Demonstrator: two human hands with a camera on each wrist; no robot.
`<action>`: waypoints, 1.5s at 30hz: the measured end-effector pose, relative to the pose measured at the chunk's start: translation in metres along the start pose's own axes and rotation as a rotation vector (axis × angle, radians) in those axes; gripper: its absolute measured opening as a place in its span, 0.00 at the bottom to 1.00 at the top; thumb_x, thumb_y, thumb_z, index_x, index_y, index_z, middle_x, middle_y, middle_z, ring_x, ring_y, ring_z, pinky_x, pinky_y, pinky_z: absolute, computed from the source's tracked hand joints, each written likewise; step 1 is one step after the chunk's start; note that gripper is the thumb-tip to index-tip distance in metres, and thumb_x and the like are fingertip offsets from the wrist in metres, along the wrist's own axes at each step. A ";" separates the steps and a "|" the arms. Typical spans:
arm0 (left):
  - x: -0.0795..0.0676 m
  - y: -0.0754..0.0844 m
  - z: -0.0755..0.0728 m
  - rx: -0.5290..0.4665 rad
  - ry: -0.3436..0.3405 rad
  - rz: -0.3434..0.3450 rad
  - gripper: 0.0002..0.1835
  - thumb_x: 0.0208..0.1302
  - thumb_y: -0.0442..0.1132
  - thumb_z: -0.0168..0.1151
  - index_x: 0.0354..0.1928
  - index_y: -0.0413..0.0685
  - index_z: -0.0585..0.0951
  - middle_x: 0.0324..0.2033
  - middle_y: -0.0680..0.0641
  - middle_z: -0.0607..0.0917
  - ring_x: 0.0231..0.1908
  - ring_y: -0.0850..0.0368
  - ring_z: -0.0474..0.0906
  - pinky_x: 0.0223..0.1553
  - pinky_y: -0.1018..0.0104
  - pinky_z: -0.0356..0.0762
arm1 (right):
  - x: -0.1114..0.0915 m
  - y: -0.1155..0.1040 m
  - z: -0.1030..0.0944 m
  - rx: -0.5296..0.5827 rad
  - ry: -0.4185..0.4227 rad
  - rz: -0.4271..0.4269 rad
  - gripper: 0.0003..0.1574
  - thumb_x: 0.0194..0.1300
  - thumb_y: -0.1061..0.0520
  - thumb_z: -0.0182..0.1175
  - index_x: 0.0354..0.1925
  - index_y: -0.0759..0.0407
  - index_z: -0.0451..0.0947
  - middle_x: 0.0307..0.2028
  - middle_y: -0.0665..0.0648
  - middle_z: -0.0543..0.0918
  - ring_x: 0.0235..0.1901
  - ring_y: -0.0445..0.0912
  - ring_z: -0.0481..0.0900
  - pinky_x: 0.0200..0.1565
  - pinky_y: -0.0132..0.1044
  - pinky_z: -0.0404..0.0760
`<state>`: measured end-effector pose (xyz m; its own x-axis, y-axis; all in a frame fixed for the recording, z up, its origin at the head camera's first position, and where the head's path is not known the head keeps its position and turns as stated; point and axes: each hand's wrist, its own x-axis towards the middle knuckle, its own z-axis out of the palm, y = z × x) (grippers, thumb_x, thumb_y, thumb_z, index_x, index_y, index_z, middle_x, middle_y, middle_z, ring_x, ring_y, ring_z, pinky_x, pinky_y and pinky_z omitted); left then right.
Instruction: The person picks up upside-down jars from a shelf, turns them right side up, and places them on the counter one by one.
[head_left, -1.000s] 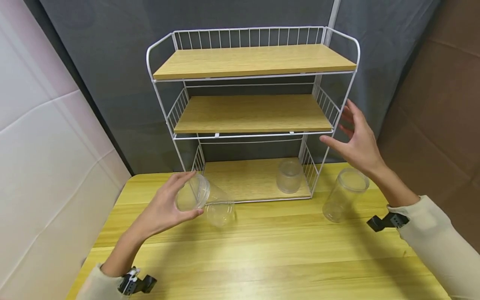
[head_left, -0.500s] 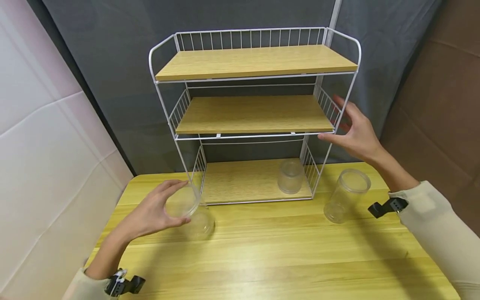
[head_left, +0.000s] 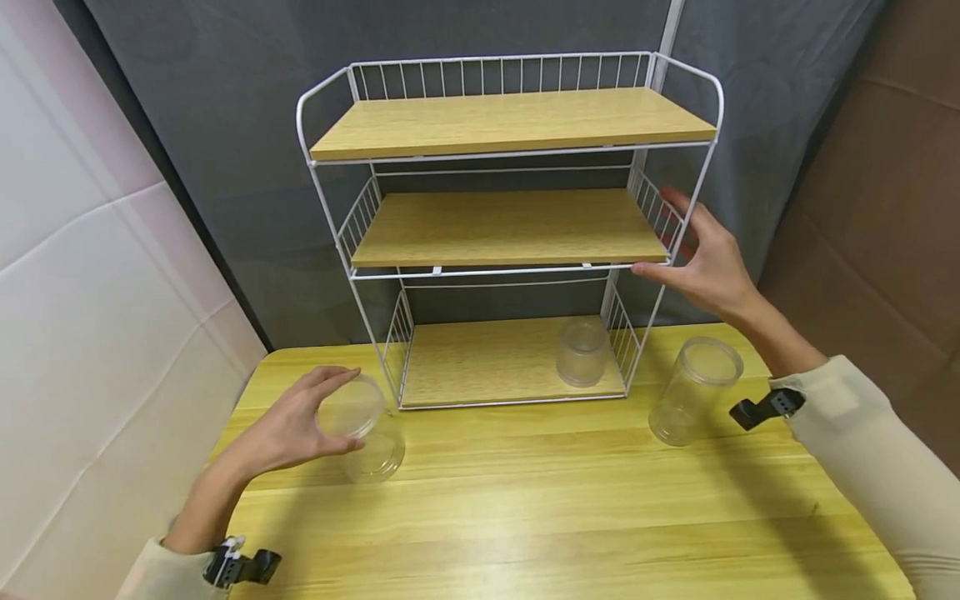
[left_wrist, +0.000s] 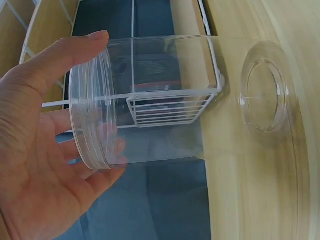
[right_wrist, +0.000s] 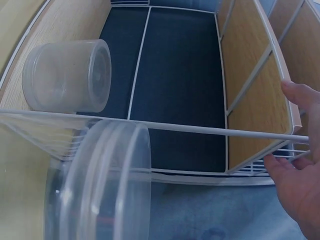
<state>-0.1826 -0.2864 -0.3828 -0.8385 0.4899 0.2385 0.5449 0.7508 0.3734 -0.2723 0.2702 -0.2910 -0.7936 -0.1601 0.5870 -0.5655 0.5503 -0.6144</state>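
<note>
My left hand (head_left: 288, 425) holds a tall clear plastic jar (head_left: 381, 454) by its lid, thumb on one side and fingers on the other. In the left wrist view the jar's base (left_wrist: 262, 95) appears to rest on the tabletop, left of the rack. My right hand (head_left: 712, 271) grips the right side of the white wire rack (head_left: 517, 231) at its middle shelf. Its thumb lies at the shelf's front edge, and the fingers are partly hidden behind the side wires. The rack has three wooden shelves.
A short clear jar (head_left: 582, 354) stands on the bottom shelf, at its right end. Another tall clear jar (head_left: 690, 396) stands on the wooden table (head_left: 525, 500) to the right of the rack, below my right forearm. Dark cloth (head_left: 225, 167) hangs behind.
My left hand has moved the jar leftward, away from the rack's front left corner, and set it more upright. My right hand has closed in on the rack's right side.
</note>
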 end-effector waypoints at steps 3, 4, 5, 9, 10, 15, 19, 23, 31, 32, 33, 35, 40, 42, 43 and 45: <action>-0.001 -0.002 0.001 0.002 0.008 0.008 0.53 0.46 0.51 0.87 0.72 0.33 0.74 0.63 0.29 0.77 0.62 0.24 0.74 0.58 0.26 0.76 | 0.000 0.000 0.001 -0.004 0.006 0.005 0.66 0.50 0.68 0.82 0.82 0.56 0.61 0.73 0.65 0.71 0.67 0.63 0.75 0.64 0.36 0.79; -0.001 -0.002 0.001 0.003 0.009 0.007 0.53 0.46 0.51 0.87 0.72 0.33 0.74 0.64 0.29 0.77 0.62 0.24 0.74 0.58 0.26 0.75 | 0.000 0.000 0.002 -0.005 0.007 0.007 0.66 0.51 0.68 0.82 0.82 0.55 0.61 0.72 0.65 0.71 0.67 0.63 0.75 0.65 0.36 0.79; -0.001 -0.001 0.001 0.004 0.007 0.004 0.53 0.46 0.51 0.86 0.72 0.32 0.73 0.64 0.29 0.76 0.62 0.24 0.74 0.59 0.25 0.75 | -0.001 0.000 0.002 -0.009 0.008 0.010 0.66 0.51 0.68 0.82 0.82 0.55 0.61 0.72 0.65 0.71 0.67 0.62 0.76 0.65 0.36 0.79; -0.002 0.005 0.000 0.017 -0.002 -0.035 0.55 0.50 0.55 0.85 0.75 0.33 0.70 0.69 0.28 0.73 0.67 0.24 0.68 0.61 0.23 0.72 | -0.001 0.003 0.002 -0.021 0.017 0.015 0.64 0.52 0.66 0.82 0.81 0.54 0.62 0.71 0.65 0.72 0.65 0.61 0.77 0.61 0.26 0.79; -0.002 0.007 0.000 0.027 0.005 -0.044 0.56 0.51 0.56 0.84 0.75 0.33 0.69 0.70 0.28 0.72 0.68 0.24 0.67 0.61 0.23 0.72 | -0.001 0.003 0.003 -0.021 0.020 0.017 0.64 0.52 0.66 0.83 0.81 0.54 0.63 0.71 0.65 0.72 0.64 0.60 0.78 0.60 0.23 0.79; 0.002 0.030 -0.002 0.059 0.101 -0.013 0.58 0.50 0.55 0.85 0.77 0.36 0.68 0.73 0.33 0.71 0.71 0.29 0.66 0.62 0.26 0.73 | -0.002 0.008 0.004 -0.041 0.040 0.021 0.64 0.52 0.63 0.84 0.81 0.52 0.64 0.70 0.65 0.73 0.56 0.45 0.80 0.45 0.14 0.77; 0.008 0.057 0.000 0.063 0.172 0.081 0.59 0.48 0.52 0.87 0.79 0.39 0.67 0.73 0.36 0.71 0.70 0.33 0.68 0.61 0.29 0.75 | -0.002 0.009 0.004 -0.040 0.035 0.023 0.64 0.52 0.63 0.83 0.81 0.52 0.63 0.72 0.64 0.72 0.56 0.41 0.78 0.41 0.13 0.76; 0.017 0.083 0.008 0.054 0.189 0.162 0.60 0.46 0.54 0.87 0.79 0.41 0.67 0.74 0.40 0.71 0.72 0.36 0.68 0.63 0.32 0.76 | -0.002 0.009 0.003 -0.026 0.033 0.026 0.63 0.52 0.64 0.83 0.81 0.53 0.64 0.73 0.64 0.71 0.59 0.45 0.79 0.42 0.14 0.76; 0.042 0.120 0.039 -0.068 0.097 0.172 0.57 0.54 0.58 0.83 0.81 0.48 0.64 0.77 0.46 0.69 0.74 0.42 0.69 0.67 0.38 0.76 | 0.000 0.012 0.004 0.004 0.032 0.026 0.63 0.52 0.66 0.82 0.81 0.55 0.63 0.75 0.62 0.68 0.66 0.60 0.79 0.47 0.14 0.78; 0.046 0.122 0.043 -0.089 0.088 0.162 0.56 0.55 0.59 0.82 0.82 0.48 0.64 0.77 0.46 0.69 0.74 0.43 0.68 0.68 0.38 0.75 | 0.000 0.012 0.004 0.004 0.032 0.021 0.63 0.52 0.67 0.82 0.81 0.55 0.63 0.76 0.62 0.68 0.66 0.61 0.78 0.47 0.14 0.79; 0.050 0.125 0.047 -0.113 0.084 0.151 0.55 0.57 0.59 0.81 0.82 0.49 0.64 0.77 0.46 0.69 0.75 0.43 0.68 0.69 0.37 0.74 | 0.000 0.013 0.004 -0.001 0.035 0.015 0.63 0.52 0.67 0.82 0.81 0.55 0.64 0.76 0.61 0.68 0.66 0.62 0.78 0.46 0.14 0.79; 0.060 0.127 0.055 -0.165 0.082 0.126 0.54 0.58 0.58 0.80 0.82 0.49 0.65 0.78 0.46 0.68 0.76 0.44 0.66 0.72 0.38 0.71 | 0.000 0.013 0.005 -0.005 0.038 0.004 0.63 0.52 0.67 0.82 0.81 0.56 0.64 0.76 0.61 0.68 0.66 0.62 0.79 0.45 0.14 0.78; 0.087 0.128 0.077 -0.281 0.079 0.060 0.52 0.59 0.55 0.80 0.81 0.49 0.65 0.77 0.44 0.69 0.75 0.42 0.67 0.74 0.39 0.68 | 0.000 0.014 0.006 0.013 0.039 -0.001 0.63 0.52 0.67 0.82 0.81 0.56 0.63 0.77 0.61 0.67 0.66 0.62 0.78 0.45 0.14 0.79; 0.098 0.128 0.086 -0.318 0.062 0.028 0.52 0.59 0.54 0.80 0.81 0.49 0.65 0.77 0.42 0.68 0.75 0.40 0.67 0.73 0.38 0.68 | -0.001 0.014 0.006 0.020 0.039 0.000 0.63 0.52 0.68 0.82 0.81 0.55 0.63 0.77 0.61 0.67 0.67 0.62 0.78 0.45 0.14 0.79; 0.104 0.127 0.091 -0.336 0.050 0.011 0.52 0.59 0.54 0.80 0.82 0.49 0.65 0.78 0.41 0.68 0.75 0.39 0.67 0.73 0.37 0.68 | -0.001 0.015 0.006 0.021 0.040 -0.001 0.63 0.52 0.68 0.82 0.81 0.55 0.63 0.77 0.60 0.67 0.67 0.62 0.78 0.46 0.15 0.79; 0.115 0.126 0.100 -0.359 0.038 -0.008 0.53 0.59 0.54 0.81 0.82 0.49 0.64 0.78 0.39 0.67 0.75 0.36 0.66 0.73 0.36 0.67 | -0.001 0.015 0.006 0.028 0.043 -0.002 0.63 0.52 0.68 0.82 0.81 0.55 0.64 0.76 0.60 0.67 0.67 0.61 0.79 0.47 0.15 0.80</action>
<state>-0.2098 -0.0908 -0.3979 -0.8461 0.4625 0.2650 0.5077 0.5479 0.6649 -0.2810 0.2739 -0.3037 -0.7824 -0.1256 0.6100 -0.5735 0.5270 -0.6272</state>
